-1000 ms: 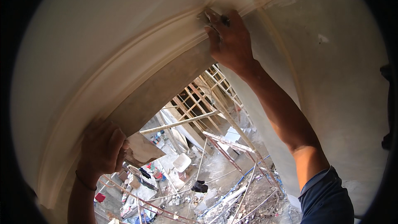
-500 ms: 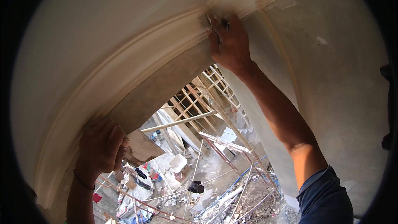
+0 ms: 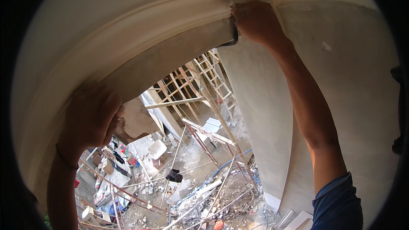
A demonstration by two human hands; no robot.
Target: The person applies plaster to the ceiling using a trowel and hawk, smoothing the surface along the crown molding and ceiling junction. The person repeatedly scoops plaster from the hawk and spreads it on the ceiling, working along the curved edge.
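My left hand (image 3: 91,115), a dark band at its wrist, is closed on a brown board (image 3: 137,121) smeared with pale plaster-like material. It is close to the lower end of a curved, pale moulding (image 3: 140,32). Higher up on the right, my right hand (image 3: 257,22) is closed round a small tool with a black bent part (image 3: 234,34) hanging below the fingers. A thin tip pokes out toward the moulding's upper end; the fingers hide the rest of the tool. A grey-brown band (image 3: 170,51) runs under the moulding.
A smooth grey wall panel (image 3: 341,81) curves down on the right. Far below lie rubble (image 3: 200,208), a white basin (image 3: 157,149) and white boxes (image 3: 211,124). Scaffold poles (image 3: 208,132) cross the opening, with a dark glove-like item (image 3: 174,175) on one. A ladder (image 3: 215,76) stands beyond.
My right hand has moved right along the moulding and turned, bringing the black bent part into sight. My left hand and the board sit higher and slightly further left in the picture; the view has shifted.
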